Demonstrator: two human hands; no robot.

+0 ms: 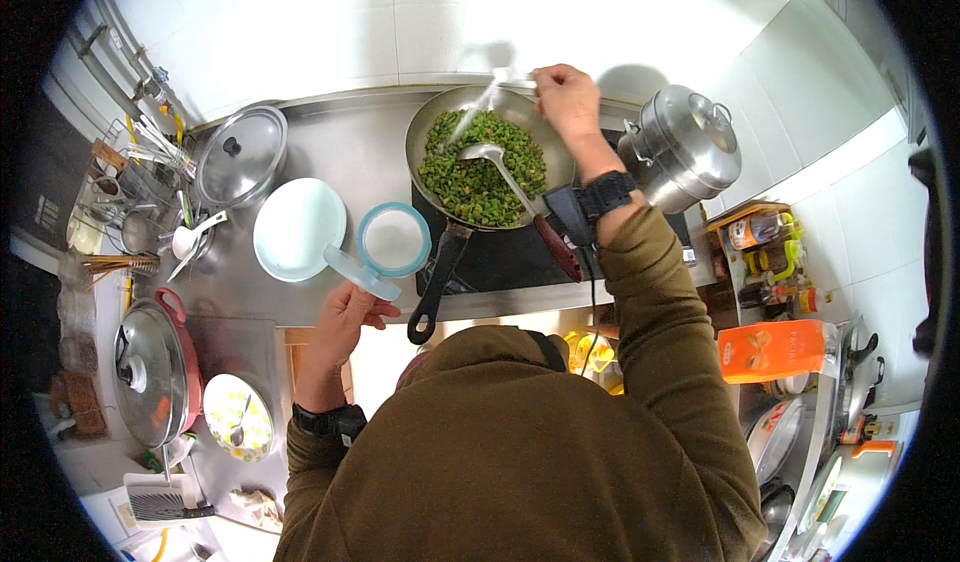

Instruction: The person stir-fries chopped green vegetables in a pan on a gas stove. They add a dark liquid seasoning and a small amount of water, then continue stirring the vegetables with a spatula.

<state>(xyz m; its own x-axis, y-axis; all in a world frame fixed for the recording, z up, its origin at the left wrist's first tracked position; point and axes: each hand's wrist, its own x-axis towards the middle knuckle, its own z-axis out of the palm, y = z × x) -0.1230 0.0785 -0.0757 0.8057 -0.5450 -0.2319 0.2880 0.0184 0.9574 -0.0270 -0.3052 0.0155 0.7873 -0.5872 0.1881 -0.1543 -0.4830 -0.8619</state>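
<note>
My right hand is raised over the far right rim of a frying pan, holding a small white spoon. A streak of white grains falls from the spoon onto chopped green vegetables in the pan. A metal ladle with a dark red handle lies on the vegetables, its handle over the pan's near right rim. My left hand holds the raised blue plastic lid of a round container with white contents. A pale empty plate lies left of the container.
Left on the steel counter stand a lidded pot, a utensil rack, a red lidded pan and a patterned plate with a spoon. A steel steamer pot stands right of the pan, near bottles on a shelf. The pan's black handle juts toward me.
</note>
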